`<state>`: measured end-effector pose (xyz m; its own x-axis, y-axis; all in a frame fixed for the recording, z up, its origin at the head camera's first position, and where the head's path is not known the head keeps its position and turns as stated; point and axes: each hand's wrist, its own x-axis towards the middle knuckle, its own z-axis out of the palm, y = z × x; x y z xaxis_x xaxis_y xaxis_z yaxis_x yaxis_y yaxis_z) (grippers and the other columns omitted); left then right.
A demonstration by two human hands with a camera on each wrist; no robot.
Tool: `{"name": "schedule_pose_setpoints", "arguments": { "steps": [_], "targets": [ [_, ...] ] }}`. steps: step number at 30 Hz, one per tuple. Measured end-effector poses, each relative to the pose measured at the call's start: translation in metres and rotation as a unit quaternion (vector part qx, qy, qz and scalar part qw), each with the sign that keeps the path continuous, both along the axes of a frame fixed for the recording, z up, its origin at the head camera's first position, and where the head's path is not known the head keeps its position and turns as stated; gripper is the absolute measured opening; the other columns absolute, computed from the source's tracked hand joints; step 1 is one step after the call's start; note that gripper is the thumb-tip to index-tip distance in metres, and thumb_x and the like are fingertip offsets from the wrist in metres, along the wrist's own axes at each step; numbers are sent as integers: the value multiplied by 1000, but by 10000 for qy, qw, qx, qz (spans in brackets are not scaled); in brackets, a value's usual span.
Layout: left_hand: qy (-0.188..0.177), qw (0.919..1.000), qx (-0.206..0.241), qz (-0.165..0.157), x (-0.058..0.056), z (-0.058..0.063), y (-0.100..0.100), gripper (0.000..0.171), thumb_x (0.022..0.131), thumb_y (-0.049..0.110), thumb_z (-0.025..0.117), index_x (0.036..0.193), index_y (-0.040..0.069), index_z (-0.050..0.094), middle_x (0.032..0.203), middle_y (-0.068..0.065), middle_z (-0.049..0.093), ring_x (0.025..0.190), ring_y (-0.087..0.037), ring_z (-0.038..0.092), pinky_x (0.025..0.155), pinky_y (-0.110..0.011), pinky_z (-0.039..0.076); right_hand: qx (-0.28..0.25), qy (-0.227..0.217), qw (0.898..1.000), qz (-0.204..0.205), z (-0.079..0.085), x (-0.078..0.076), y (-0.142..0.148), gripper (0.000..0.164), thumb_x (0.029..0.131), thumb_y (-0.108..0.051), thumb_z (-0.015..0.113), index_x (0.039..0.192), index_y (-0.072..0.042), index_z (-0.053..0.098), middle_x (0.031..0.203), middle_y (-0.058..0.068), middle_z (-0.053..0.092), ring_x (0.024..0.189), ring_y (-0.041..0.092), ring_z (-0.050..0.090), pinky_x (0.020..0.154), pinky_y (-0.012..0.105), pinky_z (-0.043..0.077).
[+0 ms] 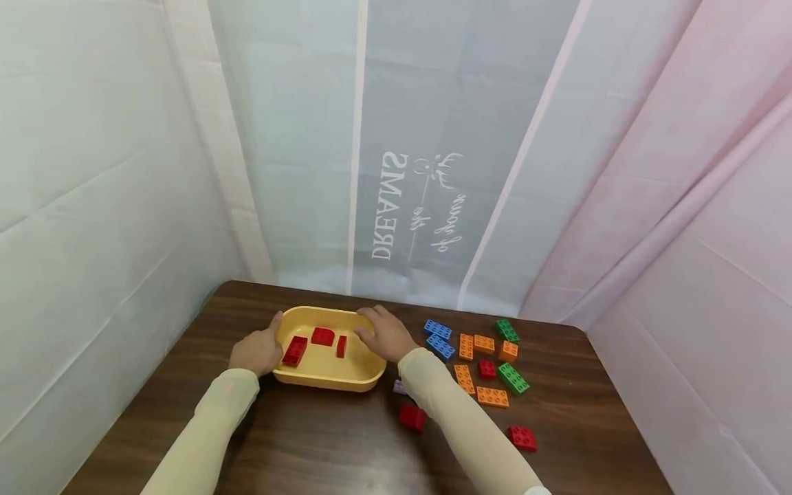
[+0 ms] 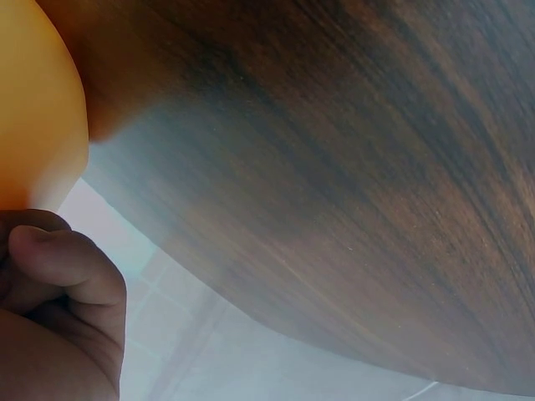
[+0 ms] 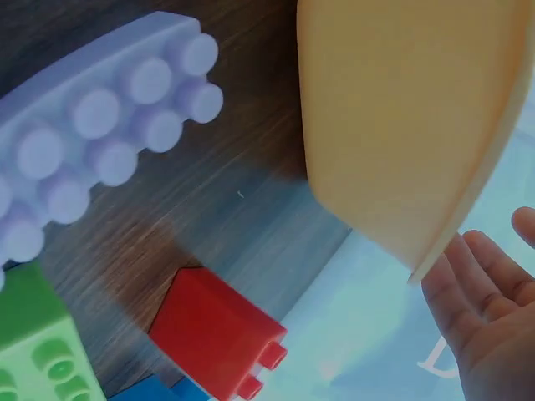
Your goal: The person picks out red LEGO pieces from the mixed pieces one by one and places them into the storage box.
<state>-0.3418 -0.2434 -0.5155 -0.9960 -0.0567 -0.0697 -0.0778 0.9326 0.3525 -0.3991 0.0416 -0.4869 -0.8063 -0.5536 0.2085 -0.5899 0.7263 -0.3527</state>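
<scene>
A yellow plastic tray (image 1: 328, 380) sits toward the back left of the table, with three red toy bricks inside: one at the left (image 1: 295, 350), one at the back (image 1: 322, 335) and a narrow one (image 1: 341, 346). My left hand (image 1: 256, 350) grips the tray's left side; in the left wrist view its fingers (image 2: 75, 263) curl beside the yellow wall. At the back right corner my right hand (image 1: 388, 335) holds the rim, its thumb over the inside. The right wrist view shows fingers (image 3: 451, 292) against the outer edge.
Right of the tray lie loose toy bricks: blue (image 1: 441, 346), orange (image 1: 492, 397), green (image 1: 513, 378) and red (image 1: 522, 438). A purple brick (image 3: 96, 117) and a red brick (image 1: 411, 416) are close to my right forearm. Curtains hang behind the wooden table (image 1: 322, 447).
</scene>
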Motion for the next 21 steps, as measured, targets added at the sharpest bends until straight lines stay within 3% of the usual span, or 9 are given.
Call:
{"name": "schedule_pose_setpoints", "arguments": {
  "steps": [10, 21],
  "targets": [
    [-108, 9999, 2, -48, 0, 2, -1, 69, 90, 16, 41, 152, 7, 13, 59, -8, 48, 53, -24, 47, 53, -40, 42, -97, -61, 9995, -300, 3, 1, 24, 43, 94, -35, 55, 133, -17, 53, 127, 3, 53, 116, 21, 50, 95, 42, 40],
    [-248, 9997, 60, -38, 0, 2, -2, 70, 90, 16, 41, 152, 7, 9, 60, -10, 48, 52, -23, 46, 50, -37, 40, -372, -358, 9953, -820, -6, -1, 93, 47, 95, -39, 52, 136, -17, 51, 133, 3, 50, 119, 25, 48, 94, 47, 40]
  ]
}}
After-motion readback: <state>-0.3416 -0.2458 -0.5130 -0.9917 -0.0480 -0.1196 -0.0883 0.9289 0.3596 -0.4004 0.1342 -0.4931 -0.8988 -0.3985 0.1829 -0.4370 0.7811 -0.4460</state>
